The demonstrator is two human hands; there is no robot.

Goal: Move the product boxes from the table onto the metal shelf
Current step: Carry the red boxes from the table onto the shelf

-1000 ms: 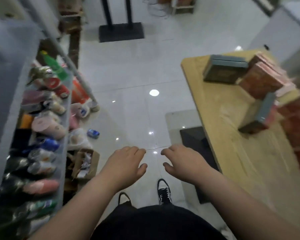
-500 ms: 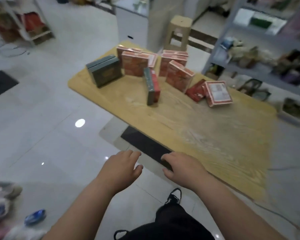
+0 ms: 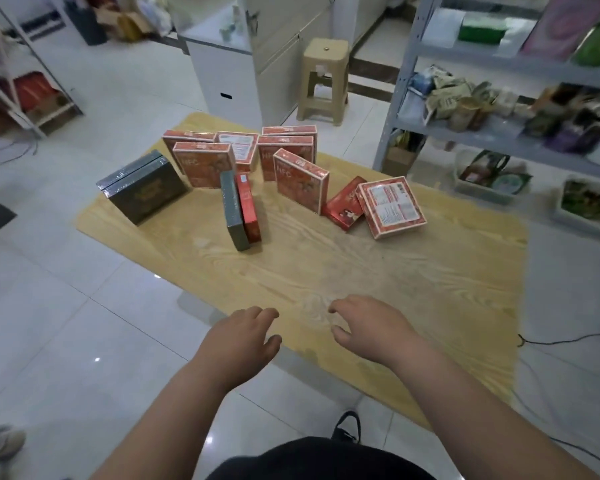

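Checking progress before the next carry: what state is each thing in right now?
Left hand: empty, open.
Right hand: empty, open.
Dark boxes: upright on table.
Red boxes: mostly upright, unmoved.
Label-up box: tilted.
Metal shelf: stocked.

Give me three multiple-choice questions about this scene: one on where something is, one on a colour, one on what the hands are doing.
1. Where does the beige plastic stool stand?
A. On the floor beyond the wooden table
B. On the table
C. On the grey metal shelf

2. What colour is the large foil-wrapped box at the table's far left?
A. Red
B. Dark green
C. White

3. What are the left hand and right hand holding?
A. One box each
B. One box together
C. Nothing

Answers: 1 A, its legs rest on floor tiles behind the table. 2 B, its faces are dark green. 3 C, both hands hover open and empty at the table's near edge.
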